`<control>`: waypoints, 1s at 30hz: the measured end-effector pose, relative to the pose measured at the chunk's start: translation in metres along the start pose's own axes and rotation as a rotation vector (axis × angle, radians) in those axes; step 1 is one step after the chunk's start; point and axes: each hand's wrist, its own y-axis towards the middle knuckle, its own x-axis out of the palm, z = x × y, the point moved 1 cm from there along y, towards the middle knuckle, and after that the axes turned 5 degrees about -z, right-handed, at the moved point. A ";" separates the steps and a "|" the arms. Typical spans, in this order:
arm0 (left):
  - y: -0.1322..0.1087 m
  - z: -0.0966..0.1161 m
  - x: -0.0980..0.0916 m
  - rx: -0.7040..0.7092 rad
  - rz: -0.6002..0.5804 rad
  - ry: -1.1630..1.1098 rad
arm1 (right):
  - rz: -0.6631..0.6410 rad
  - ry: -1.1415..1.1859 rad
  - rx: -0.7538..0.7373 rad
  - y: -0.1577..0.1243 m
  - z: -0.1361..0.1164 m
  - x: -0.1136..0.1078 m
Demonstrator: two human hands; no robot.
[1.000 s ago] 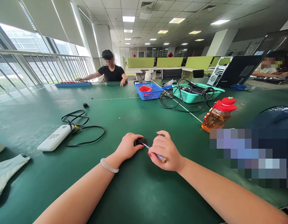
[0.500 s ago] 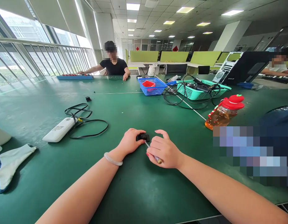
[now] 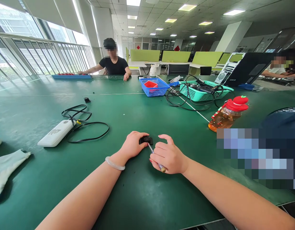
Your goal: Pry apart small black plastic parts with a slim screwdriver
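On the green table [image 3: 128, 111], my left hand [image 3: 133, 145] grips a small black block-like part [image 3: 146, 140] between thumb and fingers, at the part's left side. My right hand [image 3: 168, 155] is wrapped round a thin screwdriver-like tool [image 3: 161, 167], its index finger raised off the shaft. The tool slants, and its thin tip is at the near edge of the black part, close to my left thumb. A pale bracelet [image 3: 115, 164] circles my left wrist.
Left: a white power bank [image 3: 56, 133], a black cable [image 3: 97, 138], a small black piece [image 3: 87, 100] and a pale cloth [image 3: 8, 169]. Beyond: a blue basket [image 3: 154, 91] and a teal basket [image 3: 202, 96] with cables. Right: a red-lidded bottle [image 3: 225, 118]. A person [image 3: 115, 66] sits across.
The view has shifted slightly, so the table items on the left appear further left. Both hands keep nearly the same hold, with the tool tip still at the black part.
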 end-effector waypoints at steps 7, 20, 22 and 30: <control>-0.001 -0.002 0.000 0.005 -0.007 -0.023 | -0.061 -0.020 -0.004 0.001 0.001 0.003; 0.001 -0.006 0.000 -0.021 -0.001 -0.042 | -0.034 0.059 0.072 -0.004 0.014 -0.001; 0.000 -0.006 0.000 -0.022 -0.003 -0.038 | -0.043 0.051 0.053 -0.004 0.014 -0.001; -0.001 -0.003 -0.001 -0.031 0.014 -0.071 | -0.034 0.049 0.080 -0.007 0.021 0.002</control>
